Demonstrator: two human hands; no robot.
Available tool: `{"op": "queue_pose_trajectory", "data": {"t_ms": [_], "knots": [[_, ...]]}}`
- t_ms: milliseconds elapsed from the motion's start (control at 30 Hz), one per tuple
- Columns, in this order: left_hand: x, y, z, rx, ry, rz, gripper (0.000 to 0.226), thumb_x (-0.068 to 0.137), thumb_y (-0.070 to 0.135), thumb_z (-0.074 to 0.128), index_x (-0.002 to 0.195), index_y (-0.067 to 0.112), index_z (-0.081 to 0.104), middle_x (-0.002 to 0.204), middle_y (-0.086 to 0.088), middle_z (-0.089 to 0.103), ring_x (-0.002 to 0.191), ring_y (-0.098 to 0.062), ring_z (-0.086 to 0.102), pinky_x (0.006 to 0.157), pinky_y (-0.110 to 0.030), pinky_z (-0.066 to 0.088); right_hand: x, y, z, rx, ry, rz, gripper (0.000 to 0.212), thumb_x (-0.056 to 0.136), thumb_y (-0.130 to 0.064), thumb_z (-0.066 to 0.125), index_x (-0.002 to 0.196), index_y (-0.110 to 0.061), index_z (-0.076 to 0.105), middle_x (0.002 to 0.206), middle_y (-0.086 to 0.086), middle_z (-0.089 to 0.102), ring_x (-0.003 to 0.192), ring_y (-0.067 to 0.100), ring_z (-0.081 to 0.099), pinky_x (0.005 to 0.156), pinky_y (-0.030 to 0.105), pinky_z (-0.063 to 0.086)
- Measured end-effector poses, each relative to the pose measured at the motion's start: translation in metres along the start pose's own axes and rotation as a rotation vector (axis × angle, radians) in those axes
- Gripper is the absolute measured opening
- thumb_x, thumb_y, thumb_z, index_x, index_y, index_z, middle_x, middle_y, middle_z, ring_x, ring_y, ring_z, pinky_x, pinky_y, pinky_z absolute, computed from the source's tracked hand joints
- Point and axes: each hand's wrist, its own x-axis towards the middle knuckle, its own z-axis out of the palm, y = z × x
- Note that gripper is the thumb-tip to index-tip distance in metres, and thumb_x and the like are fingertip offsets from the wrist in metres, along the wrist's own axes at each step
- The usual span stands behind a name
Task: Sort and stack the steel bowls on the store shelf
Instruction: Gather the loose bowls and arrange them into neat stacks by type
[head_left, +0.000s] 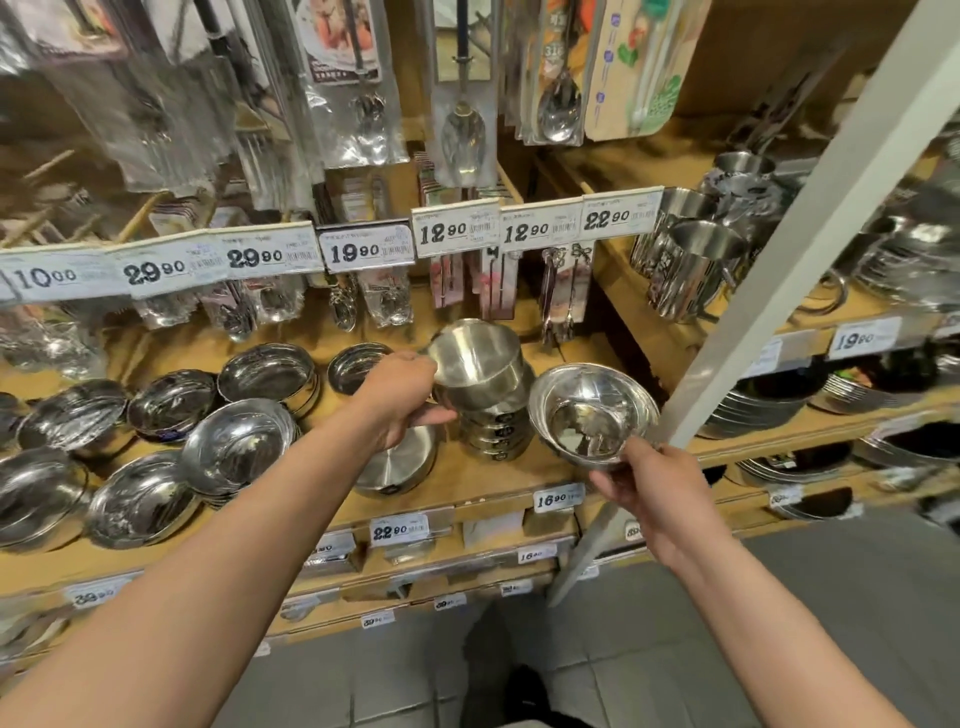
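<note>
Your left hand (400, 397) grips the tilted top bowl (475, 358) of the shelf stack (493, 426) to make room, while your right hand (654, 486) pinches a wider bowl (592, 410) beside it, ready for sorting.

Single head-worn wide-angle view, looking forward and down, standing close at wooden shelf (467, 483). Both forearms enter from bottom corners toward frame centre. Price tags (363, 252) band across middle, hanging packets fill top, grey floor (831, 597) lower right. Edges bowed by lens.
</note>
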Motion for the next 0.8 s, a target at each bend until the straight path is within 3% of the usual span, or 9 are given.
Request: {"op": "queue_pose_trajectory", "data": {"t_ms": [100, 200, 300, 367, 433, 533, 633, 800], "knots": [[-0.006, 0.004, 0.0, 0.062, -0.034, -0.006, 0.029, 0.101, 0.004, 0.04, 0.127, 0.002, 0.055, 0.112, -0.025, 0.069, 0.081, -0.034, 0.077, 0.048, -0.033, 0.062, -0.008, -0.001, -0.004, 0.015, 0.0, -0.009, 0.02, 0.102, -0.01, 0.057, 0.117, 0.002, 0.061, 0.114, 0.019, 0.071, 0.084, 0.023, 0.076, 0.062, 0.026, 0.064], [-0.01, 0.008, 0.003, 0.102, -0.078, -0.033, 0.026, 0.091, -0.008, 0.047, 0.113, 0.004, 0.052, 0.099, -0.019, 0.065, 0.058, -0.025, 0.075, 0.043, -0.035, 0.059, -0.015, 0.001, -0.008, 0.008, -0.003, -0.025, 0.023, 0.101, -0.009, 0.057, 0.12, 0.003, 0.062, 0.118, 0.02, 0.071, 0.096, 0.029, 0.076, 0.066, 0.026, 0.064], [-0.008, 0.009, 0.004, 0.165, -0.167, -0.087, 0.056, 0.084, -0.015, 0.039, 0.131, 0.016, 0.039, 0.117, -0.016, 0.054, 0.083, -0.034, 0.071, 0.05, -0.042, 0.063, -0.02, 0.005, -0.01, -0.024, 0.026, -0.05, 0.017, 0.101, -0.006, 0.056, 0.115, 0.0, 0.062, 0.119, 0.021, 0.069, 0.101, 0.032, 0.074, 0.072, 0.031, 0.065], [-0.005, 0.01, 0.005, 0.103, -0.217, -0.136, 0.064, 0.082, -0.016, 0.033, 0.135, 0.02, 0.036, 0.116, -0.016, 0.055, 0.085, -0.039, 0.07, 0.056, -0.045, 0.064, -0.02, 0.007, -0.011, -0.04, 0.045, -0.056, 0.012, 0.101, -0.005, 0.054, 0.109, -0.001, 0.061, 0.117, 0.022, 0.069, 0.098, 0.031, 0.075, 0.072, 0.033, 0.065], [-0.003, 0.015, 0.005, 0.024, -0.213, -0.178, 0.045, 0.09, -0.012, 0.035, 0.128, 0.012, 0.041, 0.106, -0.018, 0.06, 0.073, -0.038, 0.073, 0.051, -0.045, 0.063, -0.02, 0.008, -0.012, -0.049, 0.055, -0.051, 0.011, 0.1, -0.004, 0.055, 0.109, 0.001, 0.059, 0.118, 0.023, 0.068, 0.097, 0.03, 0.074, 0.072, 0.034, 0.065], [-0.002, 0.02, 0.009, 0.09, -0.209, -0.195, 0.006, 0.103, 0.007, 0.046, 0.103, 0.009, 0.052, 0.092, -0.018, 0.069, 0.059, -0.029, 0.074, 0.046, -0.041, 0.061, -0.017, 0.007, -0.014, -0.062, 0.059, -0.046, 0.014, 0.099, -0.003, 0.055, 0.111, 0.004, 0.058, 0.12, 0.024, 0.066, 0.092, 0.027, 0.074, 0.07, 0.033, 0.065], [0.004, 0.022, 0.012, 0.221, -0.167, -0.187, 0.014, 0.104, 0.021, 0.049, 0.095, 0.012, 0.054, 0.079, -0.017, 0.068, 0.062, -0.025, 0.069, 0.052, -0.038, 0.062, -0.013, 0.005, -0.014, -0.058, 0.053, -0.036, 0.015, 0.1, -0.004, 0.055, 0.113, 0.003, 0.058, 0.12, 0.023, 0.067, 0.093, 0.027, 0.074, 0.072, 0.034, 0.065], [0.018, 0.026, 0.019, 0.187, -0.032, -0.132, 0.015, 0.102, 0.022, 0.052, 0.097, 0.009, 0.057, 0.073, -0.009, 0.061, 0.048, -0.012, 0.058, 0.037, -0.018, 0.052, -0.004, -0.001, -0.011, -0.067, 0.03, -0.016, 0.017, 0.101, -0.005, 0.055, 0.115, 0.003, 0.059, 0.119, 0.021, 0.068, 0.1, 0.029, 0.074, 0.08, 0.038, 0.064]]}}
